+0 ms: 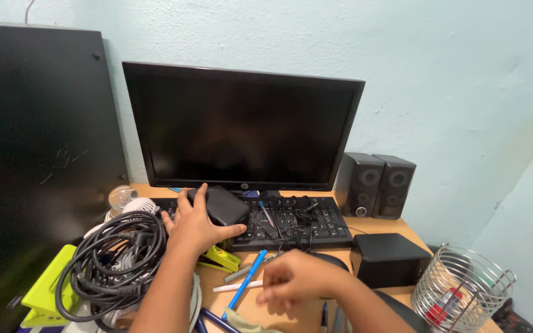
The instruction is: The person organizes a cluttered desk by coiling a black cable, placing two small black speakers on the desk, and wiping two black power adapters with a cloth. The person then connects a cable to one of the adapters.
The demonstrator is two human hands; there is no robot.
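Note:
My left hand (194, 226) rests on a small black box-shaped device (223, 205) lying on the left part of a black keyboard (303, 225), fingers spread around it and thumb under its front edge. My right hand (294, 280) hovers lower, fingers loosely curled, above a white pen (237, 287) and a blue pen (245, 275) on the wooden desk; I cannot see anything gripped in it. A pen (266, 214) lies on the keyboard.
A dark monitor (242, 126) stands behind the keyboard, with two black speakers (377, 184) to its right. A black box (388, 259) and a wire basket (461, 290) sit at right. A coil of black cables (112, 262), yellow-green clips (47, 287) and a tall black panel (38, 148) fill the left.

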